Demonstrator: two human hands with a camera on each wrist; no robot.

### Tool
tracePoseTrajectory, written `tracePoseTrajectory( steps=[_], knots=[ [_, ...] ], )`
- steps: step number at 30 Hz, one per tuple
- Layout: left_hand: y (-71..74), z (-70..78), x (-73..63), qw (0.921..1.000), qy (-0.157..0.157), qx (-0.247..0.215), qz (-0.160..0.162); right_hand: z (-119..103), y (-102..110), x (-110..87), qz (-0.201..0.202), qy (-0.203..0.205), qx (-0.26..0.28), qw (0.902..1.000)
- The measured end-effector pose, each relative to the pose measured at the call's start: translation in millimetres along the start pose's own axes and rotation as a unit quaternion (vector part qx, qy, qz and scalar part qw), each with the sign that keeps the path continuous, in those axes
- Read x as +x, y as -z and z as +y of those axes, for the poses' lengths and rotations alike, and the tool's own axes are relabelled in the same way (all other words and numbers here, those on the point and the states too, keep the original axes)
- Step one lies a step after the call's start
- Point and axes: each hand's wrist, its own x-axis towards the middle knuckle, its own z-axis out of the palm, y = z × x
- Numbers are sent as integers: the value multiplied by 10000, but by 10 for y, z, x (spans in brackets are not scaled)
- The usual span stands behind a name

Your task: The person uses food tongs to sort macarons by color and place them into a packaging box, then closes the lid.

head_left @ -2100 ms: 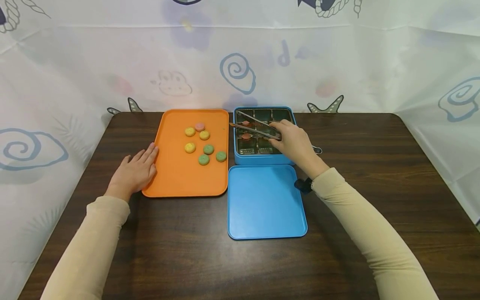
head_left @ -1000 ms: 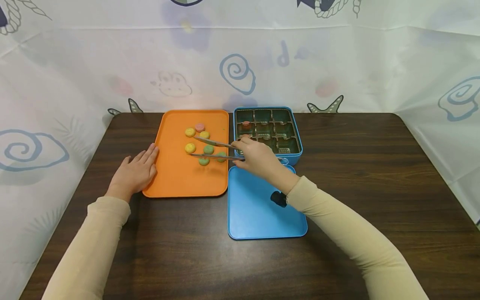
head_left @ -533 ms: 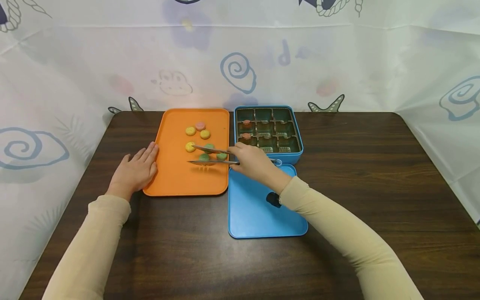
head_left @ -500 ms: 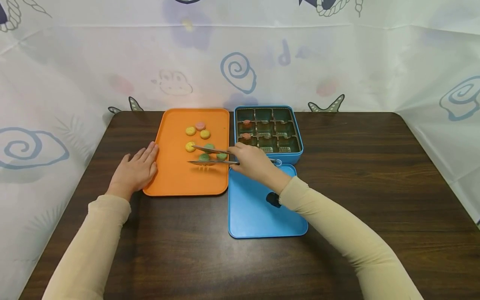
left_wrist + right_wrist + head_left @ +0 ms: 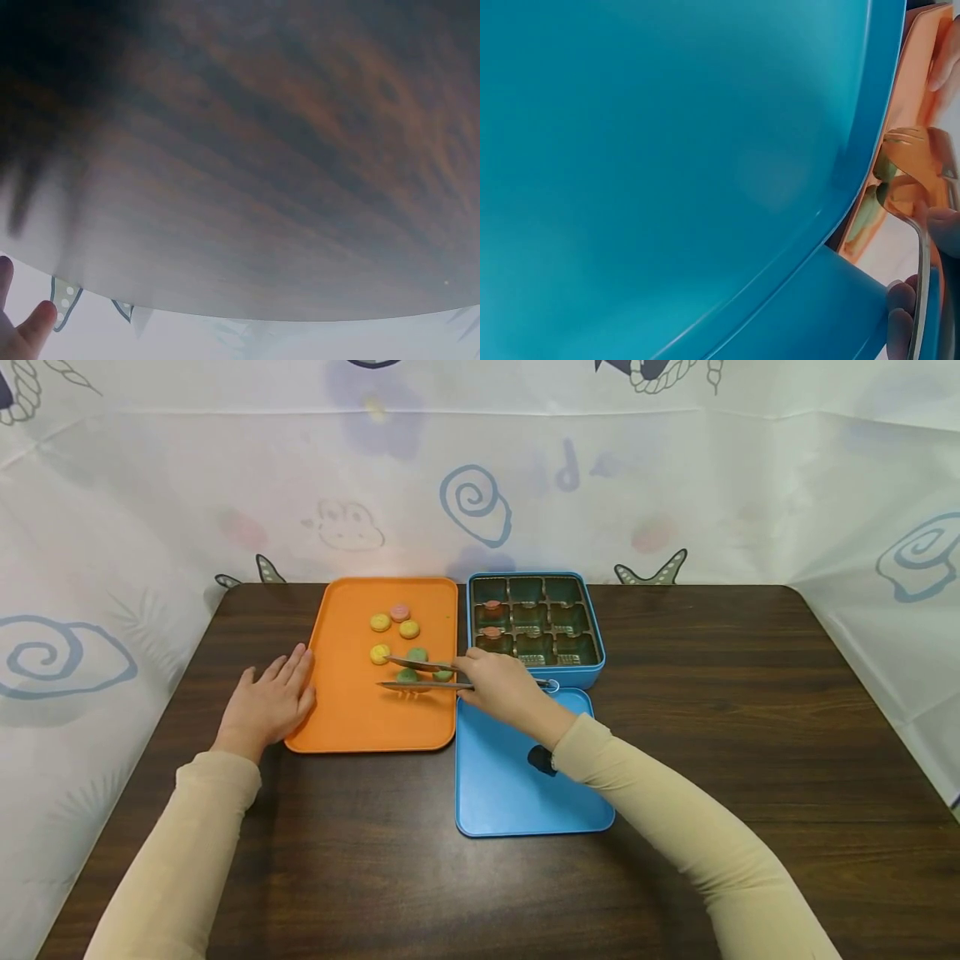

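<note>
In the head view my right hand [image 5: 501,687] grips metal serving tongs [image 5: 431,685], one tip fork-shaped and the other spoon-shaped in the right wrist view. The tong tips, spread apart, straddle a green macaron [image 5: 407,676] on the orange tray [image 5: 360,718]. Two more green macarons lie close by, one [image 5: 417,654] behind and one [image 5: 442,675] partly covered by the tongs. Yellow macarons [image 5: 380,654] and a pink macaron [image 5: 400,612] sit farther back. My left hand [image 5: 264,706] rests with extended fingers on the tray's left edge.
Right of the tray stands a blue box [image 5: 590,674] with a compartmented insert; two pink macarons [image 5: 492,608] sit in its left column. A blue lid [image 5: 525,810] lies in front of it, under my right wrist. Everything rests on a dark wooden table [image 5: 337,860].
My right hand has carried the tongs from above the box leftward and toward me over the tray, among the green macarons. In the last half second it barely moved. The left hand stayed put.
</note>
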Motion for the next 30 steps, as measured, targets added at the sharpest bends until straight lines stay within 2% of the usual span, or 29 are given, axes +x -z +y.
tracePoseTrajectory(
  steps=[15, 23, 30],
  knots=[
    [-17, -20, 8, 9999, 14, -40, -118, -17, 2, -12, -54, -120, 195, 9997],
    [-8, -8, 0, 9999, 22, -54, -151, -17, -12, -20, -281, -374, 326, 9984],
    [-6, -16, 5, 9997, 34, -121, -207, -3, -26, -42, 43, -57, 255, 9996]
  ],
)
